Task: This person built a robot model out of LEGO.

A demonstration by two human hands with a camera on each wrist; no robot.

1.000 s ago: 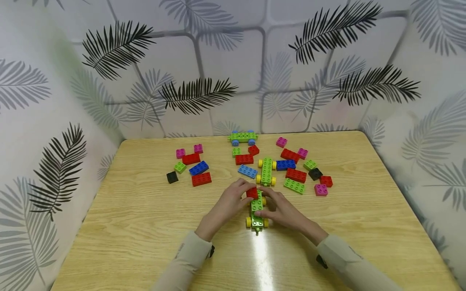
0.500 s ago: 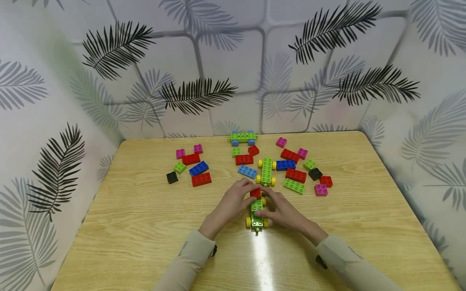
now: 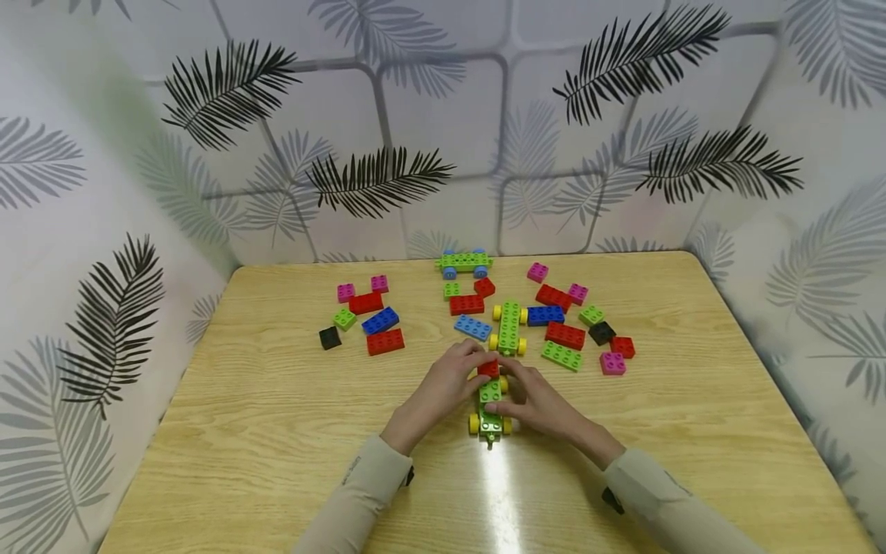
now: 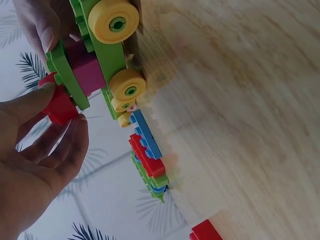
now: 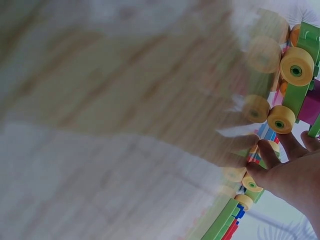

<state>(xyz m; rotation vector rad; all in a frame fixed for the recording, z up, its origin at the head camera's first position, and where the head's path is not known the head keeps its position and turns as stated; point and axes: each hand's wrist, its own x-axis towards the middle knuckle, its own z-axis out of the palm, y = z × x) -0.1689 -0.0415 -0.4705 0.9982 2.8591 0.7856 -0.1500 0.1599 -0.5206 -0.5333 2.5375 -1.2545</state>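
head view: left fingers [image 3: 469,356] pinch red brick [image 3: 488,369]; right fingers [image 3: 519,370] clasp green car [image 3: 491,393]; second car [image 3: 509,327] just beyond

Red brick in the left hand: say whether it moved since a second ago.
Yes: the red brick has moved right relative to the green car below it.

A red brick [image 4: 59,110], pinched by the left fingers [image 4: 76,145], touches the studded top of a thin green plate [image 4: 69,75] at its far end; whether it is fully seated is unclear. The plate, touched by the right fingers [image 4: 46,35], sits on a magenta brick [image 4: 87,69] above a green base [image 4: 111,56], upright on yellow wheels [image 4: 114,21].
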